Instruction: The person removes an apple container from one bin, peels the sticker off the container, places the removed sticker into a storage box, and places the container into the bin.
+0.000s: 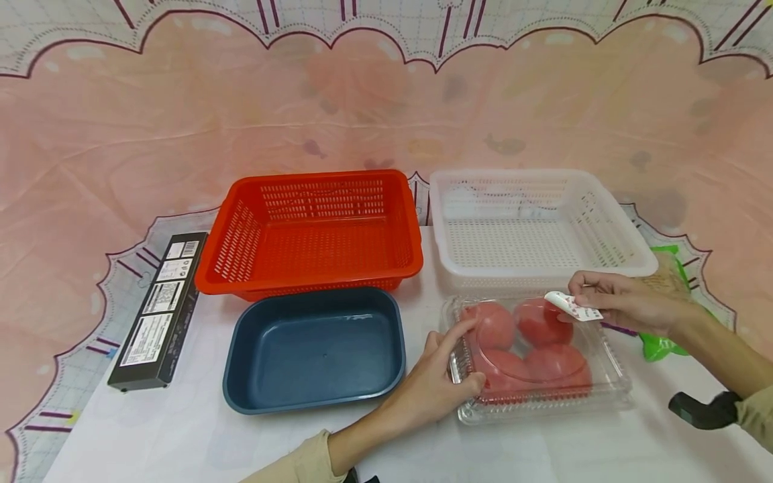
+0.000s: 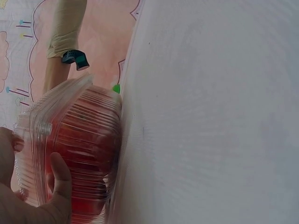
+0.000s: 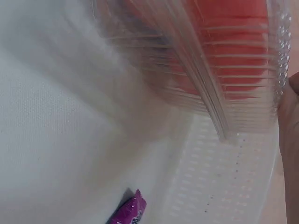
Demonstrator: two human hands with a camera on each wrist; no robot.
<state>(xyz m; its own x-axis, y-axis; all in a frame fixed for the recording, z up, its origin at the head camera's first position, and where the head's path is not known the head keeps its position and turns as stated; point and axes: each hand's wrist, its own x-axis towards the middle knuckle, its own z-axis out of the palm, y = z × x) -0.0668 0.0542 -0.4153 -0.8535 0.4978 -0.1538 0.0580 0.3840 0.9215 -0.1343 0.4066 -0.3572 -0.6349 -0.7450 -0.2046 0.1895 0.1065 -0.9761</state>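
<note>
The clear clamshell box (image 1: 539, 362) of tomatoes (image 1: 524, 345) sits on the desk (image 1: 193, 436), and I place everything else by it. My left hand (image 1: 436, 386) holds the box's left edge — thumb hooked at the near corner, forefinger laid straight along the lid; the left wrist view shows my thumb (image 2: 60, 179) curled against the ribbed plastic wall. My right hand (image 1: 622, 303) hovers over the box's far right corner, its grip pinched together on a small white label (image 1: 572, 307) that lifts off the lid. I cannot tell whether the label's lower end is free of the plastic.

Just behind the box stands the white basket (image 1: 537, 228). To the box's left lies the blue tray (image 1: 314, 349), with the red basket (image 1: 314, 231) behind that. Further left of the box lies a black carton (image 1: 158, 312). A green packet (image 1: 664, 302) peeks out to the box's right, behind my right wrist.
</note>
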